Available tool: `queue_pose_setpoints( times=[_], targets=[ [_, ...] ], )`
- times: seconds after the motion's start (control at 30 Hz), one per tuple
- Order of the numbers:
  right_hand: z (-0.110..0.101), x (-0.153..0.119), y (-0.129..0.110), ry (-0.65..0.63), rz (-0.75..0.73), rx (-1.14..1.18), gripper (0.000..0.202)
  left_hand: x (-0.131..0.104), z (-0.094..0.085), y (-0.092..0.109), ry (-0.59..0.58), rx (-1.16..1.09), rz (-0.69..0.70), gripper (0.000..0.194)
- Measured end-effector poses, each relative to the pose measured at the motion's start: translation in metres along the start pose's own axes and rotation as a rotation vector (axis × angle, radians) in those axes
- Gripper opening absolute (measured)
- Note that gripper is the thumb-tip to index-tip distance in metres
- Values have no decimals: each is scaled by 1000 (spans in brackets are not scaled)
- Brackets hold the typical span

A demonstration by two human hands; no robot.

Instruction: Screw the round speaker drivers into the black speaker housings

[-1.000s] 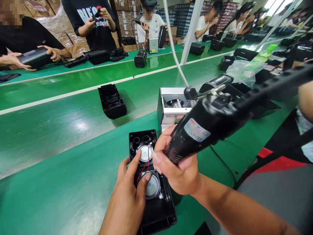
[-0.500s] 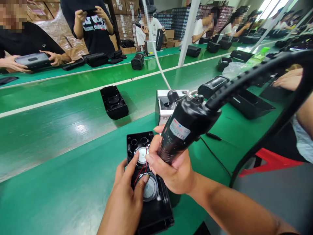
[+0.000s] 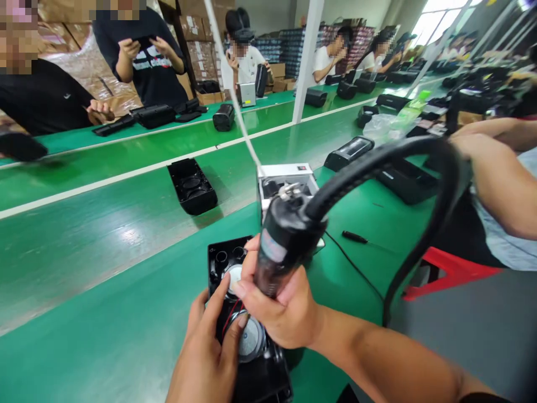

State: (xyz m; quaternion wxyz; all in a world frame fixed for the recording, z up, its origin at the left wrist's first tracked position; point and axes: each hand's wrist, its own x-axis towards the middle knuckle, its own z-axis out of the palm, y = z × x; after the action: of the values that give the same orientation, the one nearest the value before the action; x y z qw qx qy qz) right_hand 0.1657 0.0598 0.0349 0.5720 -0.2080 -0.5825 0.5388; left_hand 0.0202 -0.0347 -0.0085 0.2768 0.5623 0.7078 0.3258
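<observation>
My right hand [image 3: 289,313] is wrapped round a black electric screwdriver [image 3: 285,229], held tilted over the upper part of a black speaker housing [image 3: 262,378]. Its bit is hidden behind my fingers. A thick black cable [image 3: 394,148] arches from the tool's top off to the right. My left hand [image 3: 205,350] grips the housing along its left side, with thumb and forefinger reaching inside. Two round speaker drivers sit in the housing: a lower grey one [image 3: 251,338] and an upper whitish one [image 3: 234,275], partly covered by fingers. Red wires [image 3: 230,318] run between them.
Beyond the housing stands a white-and-black machine box [image 3: 289,169]. An open black housing [image 3: 193,187] lies on the green belt. To the right are a thin screwdriver [image 3: 354,237], black speakers [image 3: 406,179] and a red stool [image 3: 453,271]. Co-workers sit or stand across the line.
The electric screwdriver has become more upright, its top swinging left. The whole view has shifted somewhat. At far left, a co-worker's hand has come off the grey speaker.
</observation>
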Motion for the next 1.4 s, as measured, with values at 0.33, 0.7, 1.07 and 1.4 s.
queue_pose_setpoints(
  times=[0.33, 0.7, 1.07, 1.4],
  targets=[
    [-51, 41, -43, 202, -436, -41, 27, 12, 7, -16, 176, -29, -72, 63],
    [-54, 38, -57, 153, -64, -1, 57, 12, 3, 2, 19, -157, -173, 71],
    [-15, -30, -44, 110, -180, 79, 52, 14, 7, 23, 52, -170, -247, 65],
    [-16, -31, -21, 103, -146, 117, 52, 11, 4, 30, 29, -170, -294, 66]
  ],
)
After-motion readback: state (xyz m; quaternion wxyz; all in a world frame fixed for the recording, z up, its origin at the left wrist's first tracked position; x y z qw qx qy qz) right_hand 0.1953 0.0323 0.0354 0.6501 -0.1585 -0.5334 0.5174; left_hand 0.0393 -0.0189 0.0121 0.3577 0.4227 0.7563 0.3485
